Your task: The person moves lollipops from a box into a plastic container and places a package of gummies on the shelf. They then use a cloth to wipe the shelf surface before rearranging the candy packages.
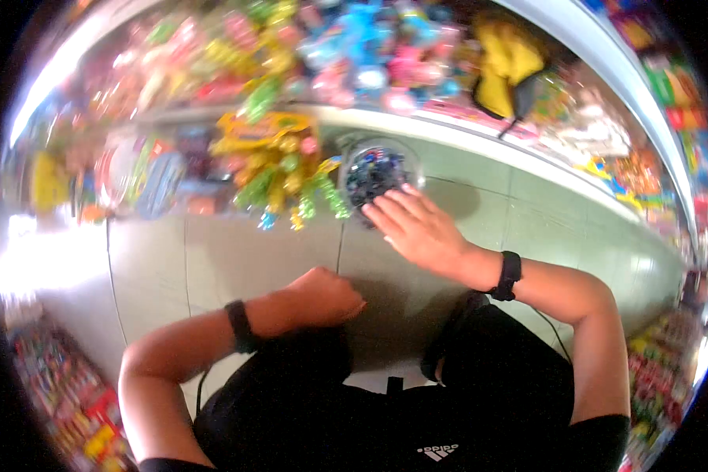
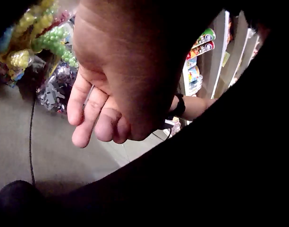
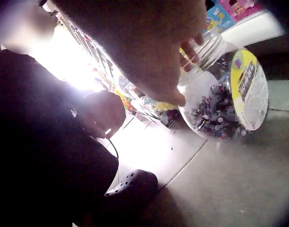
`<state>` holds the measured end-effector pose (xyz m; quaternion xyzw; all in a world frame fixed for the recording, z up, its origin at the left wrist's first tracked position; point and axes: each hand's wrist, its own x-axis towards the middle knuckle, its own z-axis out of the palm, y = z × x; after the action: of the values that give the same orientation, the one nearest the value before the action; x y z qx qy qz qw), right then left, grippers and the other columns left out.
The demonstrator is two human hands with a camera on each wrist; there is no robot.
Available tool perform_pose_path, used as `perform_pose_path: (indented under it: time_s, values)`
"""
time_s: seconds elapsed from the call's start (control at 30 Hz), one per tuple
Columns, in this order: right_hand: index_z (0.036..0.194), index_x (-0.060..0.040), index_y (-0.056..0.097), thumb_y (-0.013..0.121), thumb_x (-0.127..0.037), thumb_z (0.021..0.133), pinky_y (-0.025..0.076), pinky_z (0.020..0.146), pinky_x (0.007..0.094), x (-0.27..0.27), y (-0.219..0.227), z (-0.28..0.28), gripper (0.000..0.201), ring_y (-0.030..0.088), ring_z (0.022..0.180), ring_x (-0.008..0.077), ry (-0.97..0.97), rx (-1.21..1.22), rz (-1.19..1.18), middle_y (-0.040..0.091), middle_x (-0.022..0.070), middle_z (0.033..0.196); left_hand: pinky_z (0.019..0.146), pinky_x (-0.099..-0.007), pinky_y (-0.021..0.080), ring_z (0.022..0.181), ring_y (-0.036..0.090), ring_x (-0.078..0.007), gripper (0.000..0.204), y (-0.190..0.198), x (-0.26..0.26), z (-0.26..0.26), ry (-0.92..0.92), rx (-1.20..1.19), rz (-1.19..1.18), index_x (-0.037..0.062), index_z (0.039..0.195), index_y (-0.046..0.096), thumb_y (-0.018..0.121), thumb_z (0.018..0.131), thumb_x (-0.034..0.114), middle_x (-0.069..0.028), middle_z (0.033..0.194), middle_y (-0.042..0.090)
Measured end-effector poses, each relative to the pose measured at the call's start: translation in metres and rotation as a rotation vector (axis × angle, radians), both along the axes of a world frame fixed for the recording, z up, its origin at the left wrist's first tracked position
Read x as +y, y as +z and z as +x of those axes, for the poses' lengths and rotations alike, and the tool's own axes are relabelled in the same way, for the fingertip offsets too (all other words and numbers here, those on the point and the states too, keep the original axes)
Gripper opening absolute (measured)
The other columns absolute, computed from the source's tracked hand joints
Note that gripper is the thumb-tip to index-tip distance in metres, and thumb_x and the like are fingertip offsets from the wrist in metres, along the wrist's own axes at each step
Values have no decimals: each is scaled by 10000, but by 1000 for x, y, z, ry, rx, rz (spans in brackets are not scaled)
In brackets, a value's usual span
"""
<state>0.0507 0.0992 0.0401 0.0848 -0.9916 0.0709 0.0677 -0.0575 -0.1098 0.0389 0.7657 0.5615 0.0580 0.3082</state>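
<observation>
The right hand (image 1: pixel 425 236) reaches over the near edge of a clear plastic jar (image 3: pixel 194 85), fingers fairly straight and close together, the tips at the open mouth. The thumb lies nearer the outside of the neck; whether it presses the plastic, I cannot tell. Laid this way, the hand could steady the jar or reach in without covering the whole opening.

The jar appears to stand on the tiled floor (image 1: pixel 267 244), mouth up, just below the shelf edge (image 1: pixel 448 123). That spot keeps it in front of the person and within easy reach, and the open top leaves the small dark mixed pieces (image 3: pixel 220 111) inside accessible. A yellow-and-white label (image 3: pixel 248 90) wraps part of its side.

The left hand (image 1: pixel 326 296) is apart from the jar, nearer the body, its fingers loosely bent around nothing, probably just out of the way. Beyond it, beside the jar, hang shiny packets of yellow and green bead-like pieces (image 1: pixel 287 169), likely kept at the shelf front for display.
</observation>
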Motion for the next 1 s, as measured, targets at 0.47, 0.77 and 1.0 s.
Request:
perform_pose_path:
  time_s: [0.47, 0.77, 1.0]
  values:
    - [1311, -126, 506, 585, -126, 807, 347, 1090, 421, 15, 13, 113, 509, 497, 1201, 250, -41, 31, -41, 514, 115, 1285, 628, -473, 513, 717, 643, -347, 270, -24, 48, 8, -295, -79, -197, 76, 948, 590, 533, 914, 338, -155, 771, 639]
    - [1318, -83, 444, 683, -163, 794, 439, 953, 436, 101, 101, 54, 581, 511, 1118, 341, -425, 349, 62, 488, 176, 1231, 457, -441, 453, 518, 568, -359, 371, -13, 72, 22, -314, -153, 164, 79, 645, 594, 532, 906, 335, -146, 578, 570]
    - [1251, -86, 518, 713, -219, 768, 470, 868, 401, 156, 118, -40, 537, 539, 1056, 317, -485, 432, 44, 571, 122, 1126, 547, -445, 501, 612, 618, -337, 387, 27, 46, 33, -230, -10, 97, 72, 707, 603, 498, 943, 360, -144, 616, 594]
